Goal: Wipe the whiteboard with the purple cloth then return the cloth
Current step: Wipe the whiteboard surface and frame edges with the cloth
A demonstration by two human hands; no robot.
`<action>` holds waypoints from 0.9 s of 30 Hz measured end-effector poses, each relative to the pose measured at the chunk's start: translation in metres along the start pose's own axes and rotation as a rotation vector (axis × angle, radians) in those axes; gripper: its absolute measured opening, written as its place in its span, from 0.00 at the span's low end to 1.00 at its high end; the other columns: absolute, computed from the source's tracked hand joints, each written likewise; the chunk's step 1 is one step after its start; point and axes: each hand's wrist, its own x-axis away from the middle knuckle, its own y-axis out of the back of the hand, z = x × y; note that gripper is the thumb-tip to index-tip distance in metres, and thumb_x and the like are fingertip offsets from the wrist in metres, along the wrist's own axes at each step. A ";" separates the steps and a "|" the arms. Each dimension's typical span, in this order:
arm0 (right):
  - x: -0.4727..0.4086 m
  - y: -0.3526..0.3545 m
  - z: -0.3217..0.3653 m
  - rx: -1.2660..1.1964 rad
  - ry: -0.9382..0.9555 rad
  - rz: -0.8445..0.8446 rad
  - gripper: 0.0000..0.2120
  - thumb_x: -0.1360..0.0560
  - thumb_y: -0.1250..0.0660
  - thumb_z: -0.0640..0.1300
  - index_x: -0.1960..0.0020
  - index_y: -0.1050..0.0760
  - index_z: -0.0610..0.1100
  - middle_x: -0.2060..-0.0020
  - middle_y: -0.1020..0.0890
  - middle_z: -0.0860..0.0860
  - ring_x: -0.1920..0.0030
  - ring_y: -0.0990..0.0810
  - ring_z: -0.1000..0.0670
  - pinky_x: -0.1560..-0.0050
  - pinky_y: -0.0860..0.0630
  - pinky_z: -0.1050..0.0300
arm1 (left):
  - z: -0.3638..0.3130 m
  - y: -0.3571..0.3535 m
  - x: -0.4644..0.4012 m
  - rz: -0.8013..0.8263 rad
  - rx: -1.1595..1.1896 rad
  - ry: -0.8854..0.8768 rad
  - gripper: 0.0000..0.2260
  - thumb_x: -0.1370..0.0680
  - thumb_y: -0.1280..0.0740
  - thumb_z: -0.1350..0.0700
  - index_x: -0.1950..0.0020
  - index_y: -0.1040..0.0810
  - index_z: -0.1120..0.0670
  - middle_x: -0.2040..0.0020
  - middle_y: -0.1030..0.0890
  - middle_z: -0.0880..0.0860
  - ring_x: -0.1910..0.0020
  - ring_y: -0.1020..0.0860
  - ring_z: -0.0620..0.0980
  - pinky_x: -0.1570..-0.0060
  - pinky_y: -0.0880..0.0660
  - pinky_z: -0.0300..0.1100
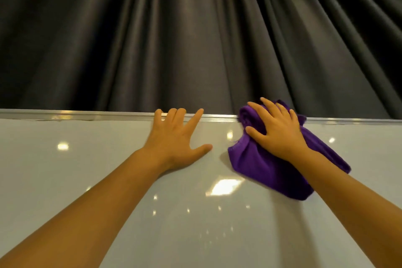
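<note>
The glossy whiteboard fills the lower half of the head view, with a silver top frame. My right hand presses the bunched purple cloth flat against the board just under its top edge; part of the cloth rides over the frame. My left hand lies flat on the board to the left of the cloth, fingers spread, fingertips hooked on the top frame, holding nothing. The board surface I can see bears no marks, only light reflections.
A dark grey pleated curtain hangs behind and above the board. The board stretches on to the left and right past both hands.
</note>
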 end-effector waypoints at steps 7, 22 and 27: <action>0.017 -0.007 -0.010 0.046 -0.141 -0.067 0.29 0.25 0.45 0.61 0.27 0.49 0.58 0.25 0.44 0.47 0.27 0.48 0.39 0.29 0.53 0.37 | -0.001 -0.004 0.003 -0.043 -0.030 -0.021 0.38 0.34 0.59 0.28 0.26 0.61 0.40 0.25 0.46 0.51 0.26 0.47 0.54 0.28 0.55 0.61; 0.015 0.001 -0.143 0.052 -0.136 0.013 0.29 0.25 0.48 0.64 0.27 0.52 0.61 0.24 0.47 0.49 0.26 0.48 0.39 0.29 0.51 0.35 | -0.040 0.004 -0.009 -0.022 -0.082 0.076 0.46 0.39 0.54 0.22 0.26 0.50 0.43 0.35 0.37 0.53 0.34 0.40 0.53 0.30 0.50 0.59; 0.009 -0.010 -0.144 -0.010 0.060 -0.034 0.27 0.25 0.48 0.63 0.28 0.48 0.60 0.25 0.43 0.50 0.27 0.46 0.41 0.29 0.51 0.39 | -0.136 -0.023 -0.060 0.018 -0.007 0.028 0.44 0.37 0.50 0.23 0.27 0.46 0.48 0.34 0.37 0.53 0.34 0.39 0.54 0.30 0.48 0.58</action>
